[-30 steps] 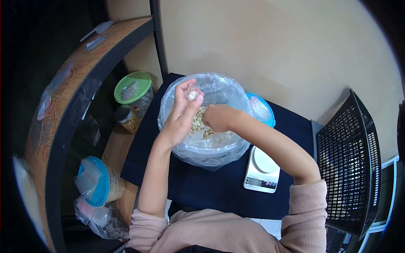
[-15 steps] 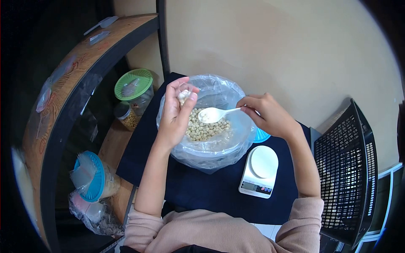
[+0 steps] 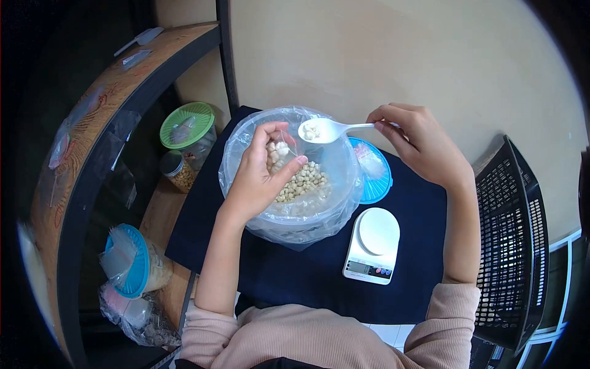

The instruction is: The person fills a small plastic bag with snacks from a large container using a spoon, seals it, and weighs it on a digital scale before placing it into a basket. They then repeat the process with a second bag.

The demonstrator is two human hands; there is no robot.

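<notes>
My left hand is closed around a small clear plastic bag with pale, rounded pieces in it, over the left part of a big tub. Between the fingers of my right hand is the handle of a white plastic spoon. Some pale pieces lie in its bowl, raised over the tub's far right side and a little right of the bag. The round tub, lined with clear plastic, holds many pale, nut-like pieces at its bottom.
A white kitchen scale and a blue lid with plastic bags on it rest on the dark tablecloth. A black basket stands at the right. Shelves at the left hold a green-lidded container, a jar and a blue-lidded container.
My right hand has lifted the loaded spoon up and to the right, away from the pieces in the tub. My left hand has shifted slightly, still holding the small bag. The view has shifted a little.
</notes>
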